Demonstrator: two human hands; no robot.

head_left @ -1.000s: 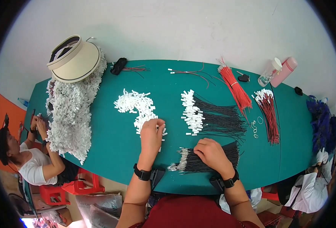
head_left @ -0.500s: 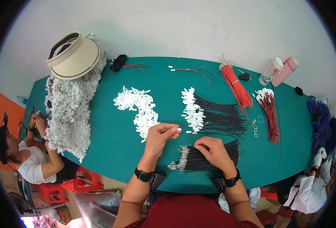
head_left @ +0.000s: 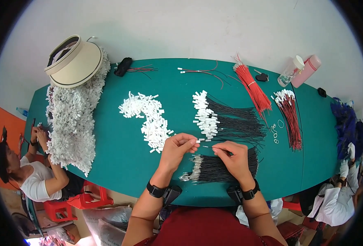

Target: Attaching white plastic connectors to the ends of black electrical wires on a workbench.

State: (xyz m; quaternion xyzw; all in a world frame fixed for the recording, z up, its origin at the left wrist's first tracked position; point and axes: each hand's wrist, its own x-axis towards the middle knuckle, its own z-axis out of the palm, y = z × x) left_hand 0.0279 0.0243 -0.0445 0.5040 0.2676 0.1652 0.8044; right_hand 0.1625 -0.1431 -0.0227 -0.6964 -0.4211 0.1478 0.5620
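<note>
My left hand (head_left: 175, 152) pinches a small white connector housing (head_left: 198, 142) between thumb and fingertips. Facing it, my right hand (head_left: 235, 159) is closed on a thin black wire, whose metal-tipped end (head_left: 206, 146) points left toward the housing, with a small gap between them. Below my right hand lies a bundle of black wires (head_left: 226, 170) with bare metal terminals at the left end. Just beyond both hands, black wires (head_left: 241, 123) fitted with white housings are laid out in rows. A pile of loose white housings (head_left: 154, 129) spreads beyond my left hand.
Red wire bundles (head_left: 253, 90) and rubber bands (head_left: 275, 133) lie to the right, with a key (head_left: 262, 76), a clear cup (head_left: 290, 74) and a pink bottle (head_left: 307, 71) behind. White fluffy material (head_left: 72, 127) under a visor hat (head_left: 77, 63) covers the left. Other people sit at both ends.
My right hand has come up off the black wire bundle with one wire, its tip now near the housing. My left hand keeps its pinch and has shifted slightly right.
</note>
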